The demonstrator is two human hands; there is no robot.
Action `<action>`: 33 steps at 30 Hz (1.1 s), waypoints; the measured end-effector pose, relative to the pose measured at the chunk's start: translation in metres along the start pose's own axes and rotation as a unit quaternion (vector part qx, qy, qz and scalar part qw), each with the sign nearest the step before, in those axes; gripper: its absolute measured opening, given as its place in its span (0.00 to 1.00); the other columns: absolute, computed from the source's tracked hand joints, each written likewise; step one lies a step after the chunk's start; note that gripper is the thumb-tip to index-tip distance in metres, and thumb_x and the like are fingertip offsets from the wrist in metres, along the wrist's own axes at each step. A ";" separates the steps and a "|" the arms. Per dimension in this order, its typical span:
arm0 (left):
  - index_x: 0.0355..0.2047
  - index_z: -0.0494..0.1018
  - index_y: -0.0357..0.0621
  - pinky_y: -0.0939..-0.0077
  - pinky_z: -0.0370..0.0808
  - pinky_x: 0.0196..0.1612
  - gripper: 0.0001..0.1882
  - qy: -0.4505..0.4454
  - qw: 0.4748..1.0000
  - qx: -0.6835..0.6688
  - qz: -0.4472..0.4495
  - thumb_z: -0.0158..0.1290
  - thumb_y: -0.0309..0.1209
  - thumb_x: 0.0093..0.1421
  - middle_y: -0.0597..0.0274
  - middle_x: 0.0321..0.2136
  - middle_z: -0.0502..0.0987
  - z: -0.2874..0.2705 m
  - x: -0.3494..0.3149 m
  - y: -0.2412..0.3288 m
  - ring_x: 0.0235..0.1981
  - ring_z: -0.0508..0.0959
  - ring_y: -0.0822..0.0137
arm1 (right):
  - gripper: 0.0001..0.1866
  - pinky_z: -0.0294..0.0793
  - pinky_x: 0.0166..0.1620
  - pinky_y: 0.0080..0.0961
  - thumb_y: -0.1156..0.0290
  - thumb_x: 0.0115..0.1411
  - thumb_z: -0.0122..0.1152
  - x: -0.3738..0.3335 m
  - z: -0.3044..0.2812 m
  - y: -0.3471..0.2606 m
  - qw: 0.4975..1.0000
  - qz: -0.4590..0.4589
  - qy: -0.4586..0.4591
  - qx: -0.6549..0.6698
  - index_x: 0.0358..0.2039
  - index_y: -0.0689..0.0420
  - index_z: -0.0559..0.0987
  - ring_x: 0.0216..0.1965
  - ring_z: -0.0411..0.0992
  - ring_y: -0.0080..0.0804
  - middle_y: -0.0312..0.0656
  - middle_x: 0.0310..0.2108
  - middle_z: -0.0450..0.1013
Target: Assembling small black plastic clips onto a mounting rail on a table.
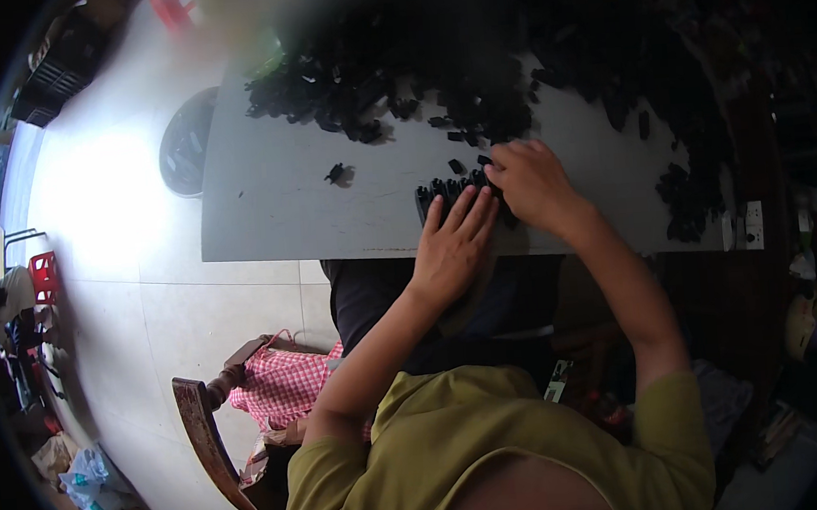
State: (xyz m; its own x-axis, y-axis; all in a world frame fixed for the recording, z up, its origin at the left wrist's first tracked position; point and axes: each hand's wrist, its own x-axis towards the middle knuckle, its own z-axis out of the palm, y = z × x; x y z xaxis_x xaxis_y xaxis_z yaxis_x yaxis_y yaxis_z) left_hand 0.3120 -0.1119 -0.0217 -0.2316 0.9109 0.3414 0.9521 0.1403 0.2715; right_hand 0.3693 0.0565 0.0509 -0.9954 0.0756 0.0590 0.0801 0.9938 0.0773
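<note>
A row of small black plastic pieces (pixel 431 195) stands side by side near the table's front edge. Across its near side lie the outstretched fingers of my left hand (pixel 453 247), touching the pieces without gripping any. My right hand (pixel 535 187) is bent at the row's right end, thumb and fingers closed together. At its fingertips shows a small black plastic piece (pixel 484 160), partly covered. One more loose black piece (pixel 455 166) lies just beyond the row. The right end of the row is hidden behind my fingers.
Large heaps of black pieces (pixel 350 98) cover the far side of the grey table (pixel 273 208). A single piece (pixel 335 173) lies apart on the left. A round dark container (pixel 187 143) stands beyond the left edge. A wooden chair (pixel 198 431) with a checked red cloth (pixel 285 382) is at lower left.
</note>
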 end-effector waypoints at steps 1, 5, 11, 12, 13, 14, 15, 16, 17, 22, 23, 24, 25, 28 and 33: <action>0.60 0.64 0.50 0.52 0.54 0.63 0.34 -0.006 1.000 0.001 0.001 0.55 0.36 0.51 0.64 0.63 0.61 -0.002 -0.001 0.000 0.64 0.59 0.63 | 0.05 0.67 0.44 0.30 0.73 0.53 0.59 0.006 -0.007 -0.001 0.997 0.030 -0.055 0.041 0.31 0.55 0.80 0.39 0.70 0.33 0.35 0.32 0.70; 0.57 0.67 0.47 0.53 0.54 0.64 0.26 -0.029 0.999 -0.014 -0.001 0.47 0.36 0.57 0.61 0.59 0.64 -0.006 -0.001 0.005 0.64 0.59 0.61 | 0.07 0.71 0.41 0.34 0.69 0.49 0.66 0.032 0.000 -0.025 0.989 0.102 -0.002 0.110 0.29 0.55 0.80 0.37 0.73 0.37 0.39 0.32 0.71; 0.52 0.70 0.47 0.50 0.52 0.64 0.26 0.014 0.999 -0.043 0.022 0.52 0.37 0.51 0.62 0.56 0.67 0.003 -0.004 0.005 0.64 0.59 0.60 | 0.06 0.73 0.41 0.38 0.72 0.50 0.64 0.054 0.032 -0.033 0.979 0.190 -0.068 0.027 0.30 0.56 0.80 0.39 0.76 0.43 0.44 0.34 0.75; 0.54 0.69 0.46 0.50 0.52 0.64 0.26 -0.012 0.999 -0.046 0.016 0.51 0.37 0.53 0.61 0.57 0.65 -0.003 -0.004 0.004 0.64 0.58 0.59 | 0.06 0.74 0.39 0.38 0.73 0.50 0.63 0.055 0.032 -0.033 0.978 0.194 -0.074 0.028 0.30 0.57 0.79 0.39 0.76 0.44 0.44 0.33 0.75; 0.55 0.68 0.45 0.51 0.52 0.65 0.26 -0.038 0.998 -0.051 0.011 0.49 0.37 0.55 0.59 0.59 0.64 -0.006 -0.004 0.002 0.64 0.58 0.59 | 0.06 0.74 0.39 0.38 0.73 0.50 0.63 0.055 0.031 -0.033 0.977 0.197 -0.076 0.026 0.30 0.57 0.79 0.39 0.76 0.44 0.44 0.33 0.75; 0.56 0.67 0.43 0.52 0.52 0.65 0.27 -0.023 0.999 -0.036 0.015 0.49 0.36 0.55 0.59 0.60 0.63 -0.002 -0.005 0.001 0.64 0.59 0.59 | 0.07 0.74 0.38 0.38 0.73 0.50 0.64 0.054 0.031 -0.033 0.973 0.215 -0.055 0.060 0.30 0.56 0.78 0.38 0.76 0.44 0.44 0.32 0.75; 0.56 0.67 0.43 0.52 0.52 0.65 0.27 -0.023 0.999 -0.040 0.016 0.49 0.36 0.55 0.59 0.60 0.63 -0.003 -0.005 0.000 0.64 0.59 0.59 | 0.08 0.75 0.37 0.38 0.72 0.50 0.64 0.054 0.029 -0.032 0.968 0.231 -0.034 0.093 0.31 0.56 0.76 0.38 0.76 0.44 0.43 0.32 0.75; 0.57 0.67 0.43 0.52 0.53 0.65 0.28 -0.008 0.999 -0.032 0.020 0.49 0.36 0.55 0.59 0.60 0.62 -0.003 -0.005 -0.001 0.64 0.58 0.60 | 0.08 0.75 0.37 0.38 0.72 0.50 0.64 0.053 0.025 -0.029 0.967 0.234 -0.036 0.091 0.31 0.56 0.76 0.38 0.76 0.44 0.43 0.32 0.75; 0.57 0.66 0.43 0.53 0.53 0.65 0.28 0.006 0.999 -0.025 0.022 0.49 0.36 0.55 0.58 0.61 0.62 -0.003 -0.005 -0.003 0.64 0.58 0.60 | 0.09 0.75 0.37 0.38 0.72 0.49 0.65 0.053 0.022 -0.024 0.958 0.242 -0.024 0.154 0.32 0.55 0.75 0.37 0.75 0.43 0.42 0.32 0.75; 0.56 0.67 0.44 0.55 0.54 0.64 0.29 0.042 0.997 -0.065 0.030 0.52 0.37 0.53 0.60 0.61 0.63 -0.019 -0.012 -0.011 0.64 0.59 0.62 | 0.06 0.73 0.32 0.31 0.73 0.49 0.65 0.037 0.020 0.007 0.939 0.276 0.099 0.178 0.27 0.56 0.77 0.30 0.75 0.36 0.38 0.27 0.75; 0.56 0.67 0.44 0.56 0.54 0.64 0.29 0.048 0.997 -0.054 0.032 0.53 0.37 0.53 0.59 0.61 0.63 -0.019 -0.013 -0.016 0.64 0.60 0.62 | 0.06 0.73 0.32 0.31 0.73 0.49 0.65 0.035 0.021 0.011 0.939 0.276 0.097 0.178 0.27 0.56 0.77 0.30 0.75 0.36 0.38 0.27 0.75; 0.56 0.67 0.45 0.56 0.54 0.64 0.29 0.054 0.997 -0.044 0.035 0.53 0.37 0.53 0.59 0.61 0.63 -0.017 -0.013 -0.020 0.64 0.60 0.62 | 0.05 0.74 0.34 0.33 0.70 0.50 0.65 0.035 0.020 0.013 0.936 0.285 0.066 0.195 0.27 0.55 0.78 0.32 0.75 0.37 0.38 0.29 0.75; 0.56 0.67 0.45 0.55 0.55 0.64 0.29 0.049 0.996 -0.068 0.038 0.54 0.36 0.53 0.60 0.61 0.63 -0.016 -0.013 -0.023 0.64 0.60 0.62 | 0.05 0.75 0.36 0.35 0.68 0.51 0.65 0.034 0.019 0.014 0.932 0.293 0.034 0.212 0.26 0.53 0.78 0.34 0.75 0.39 0.38 0.31 0.75; 0.57 0.67 0.45 0.56 0.56 0.64 0.29 0.021 0.994 -0.081 0.063 0.54 0.36 0.53 0.59 0.61 0.63 -0.015 -0.012 -0.027 0.64 0.60 0.61 | 0.06 0.75 0.36 0.35 0.65 0.51 0.66 0.040 0.011 -0.003 0.936 0.310 -0.034 0.164 0.25 0.53 0.80 0.34 0.76 0.38 0.38 0.31 0.76; 0.57 0.66 0.43 0.58 0.56 0.64 0.29 0.011 0.993 -0.099 0.069 0.53 0.37 0.53 0.57 0.61 0.63 -0.013 -0.013 -0.028 0.64 0.60 0.61 | 0.08 0.76 0.36 0.35 0.63 0.49 0.68 0.047 0.021 -0.004 0.948 0.290 -0.106 0.078 0.24 0.53 0.80 0.34 0.76 0.38 0.38 0.31 0.76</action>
State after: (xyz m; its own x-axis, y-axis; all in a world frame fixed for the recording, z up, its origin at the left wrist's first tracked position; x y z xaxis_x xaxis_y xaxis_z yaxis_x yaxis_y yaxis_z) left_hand 0.2858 -0.1322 -0.0221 -0.1073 0.9070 0.4071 0.9182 -0.0666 0.3905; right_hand 0.3207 0.0576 0.0324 -0.7756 0.6119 -0.1552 0.6252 0.7785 -0.0554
